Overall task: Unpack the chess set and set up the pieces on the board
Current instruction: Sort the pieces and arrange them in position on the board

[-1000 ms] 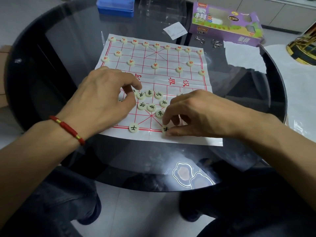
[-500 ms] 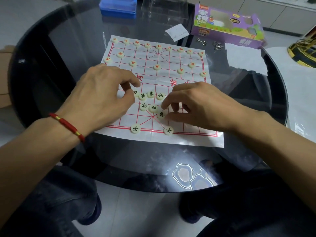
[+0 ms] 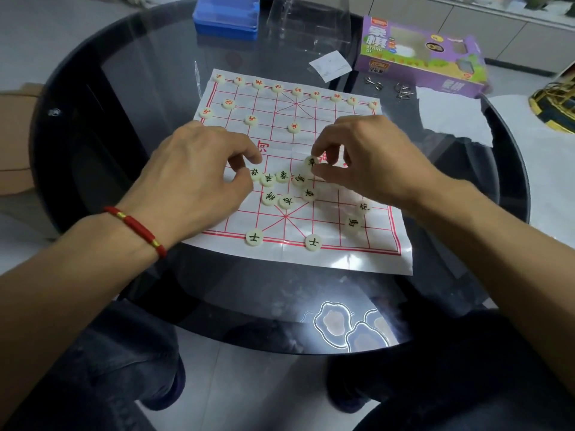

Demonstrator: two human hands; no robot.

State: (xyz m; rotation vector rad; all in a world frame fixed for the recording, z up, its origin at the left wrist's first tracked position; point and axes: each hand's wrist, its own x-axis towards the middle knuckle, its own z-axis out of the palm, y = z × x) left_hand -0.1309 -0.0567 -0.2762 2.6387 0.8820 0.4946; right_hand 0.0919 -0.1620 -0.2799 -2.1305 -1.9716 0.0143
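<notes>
Right hand point(image 3: 370, 160) pinches a piece point(image 3: 310, 162) lifted from the pile point(image 3: 281, 185) for placing; left hand point(image 3: 199, 178), fingers curled, grip unclear.

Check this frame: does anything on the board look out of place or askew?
Yes. The black-lettered pieces sit bunched mid-board off the grid points, unlike the tidy red-lettered row on the far edge. The right hand pinches one piece; the left hand hovers by the cluster. The paper board shows fold creases.
</notes>
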